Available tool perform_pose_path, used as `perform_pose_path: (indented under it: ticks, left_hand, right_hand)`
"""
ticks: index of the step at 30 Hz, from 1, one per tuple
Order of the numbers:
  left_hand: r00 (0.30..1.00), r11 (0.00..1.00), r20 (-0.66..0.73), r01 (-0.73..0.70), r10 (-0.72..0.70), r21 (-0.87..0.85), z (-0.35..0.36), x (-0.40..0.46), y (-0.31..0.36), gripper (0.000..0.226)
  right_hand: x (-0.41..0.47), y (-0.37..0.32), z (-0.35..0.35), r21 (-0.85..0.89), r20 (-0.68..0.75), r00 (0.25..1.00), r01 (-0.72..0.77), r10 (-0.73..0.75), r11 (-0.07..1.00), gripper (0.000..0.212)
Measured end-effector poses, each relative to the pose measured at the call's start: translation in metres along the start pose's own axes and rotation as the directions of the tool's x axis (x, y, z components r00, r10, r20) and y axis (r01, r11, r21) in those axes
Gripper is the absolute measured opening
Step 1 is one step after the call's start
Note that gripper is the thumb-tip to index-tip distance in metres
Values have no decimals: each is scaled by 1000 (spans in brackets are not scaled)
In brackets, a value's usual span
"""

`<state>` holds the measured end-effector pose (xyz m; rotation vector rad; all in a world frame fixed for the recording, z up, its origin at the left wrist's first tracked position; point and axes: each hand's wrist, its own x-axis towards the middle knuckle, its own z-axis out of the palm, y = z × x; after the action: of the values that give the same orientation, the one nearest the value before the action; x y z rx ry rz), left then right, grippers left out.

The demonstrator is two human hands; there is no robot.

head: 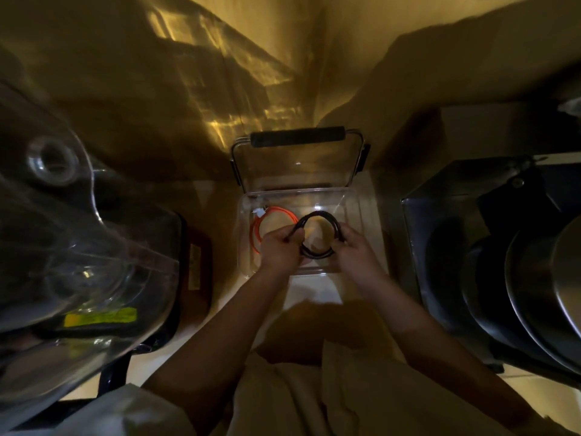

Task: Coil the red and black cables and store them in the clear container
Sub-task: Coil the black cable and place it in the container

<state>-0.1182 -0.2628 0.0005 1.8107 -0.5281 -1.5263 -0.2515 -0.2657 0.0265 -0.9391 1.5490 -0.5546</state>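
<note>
Head view: left hand (pixel 278 251) and right hand (pixel 355 247) both grip the black cable (pixel 319 236) coil over the clear container (pixel 352 212); red cable (pixel 267 226) coiled inside it

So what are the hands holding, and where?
Both hold the coiled black cable: left hand near its end, right hand on the loop's right side.

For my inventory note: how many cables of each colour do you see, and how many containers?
Red cable: 1, coiled inside the container
Black cable: 1, held by left hand and right hand
Clear container: 1, lid open
Total: 3
</note>
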Motion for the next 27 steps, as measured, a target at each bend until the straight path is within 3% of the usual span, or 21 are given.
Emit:
perform_pose_path:
  ticks: [7, 11, 14, 18, 27]
  left_hand:
    - [981, 964, -80, -154, 175, 217, 12, 25, -4, 18]
    - [980, 866, 18, -183, 198, 466, 21, 30, -3, 25]
    - [987, 839, 66, -160, 147, 519, 24, 39, -5, 29]
    - [990, 896, 30, -136, 136, 423, 24, 50, -13, 22]
    - [994, 980, -86, -46, 63, 192, 29, 61, -15, 13]
  right_hand:
    - [34, 15, 8, -111, -45, 995, -94, 90, 989, 38]
    - [47, 12, 12, -151, -85, 992, -110, 98, 982, 44]
    - [56, 10, 12, -183, -96, 990, -117, 100, 976, 43]
    - [59, 12, 13, -257, -74, 995, -88, 71, 963, 60]
    - [61, 18, 11, -394, -48, 998, -45, 29, 918, 60]
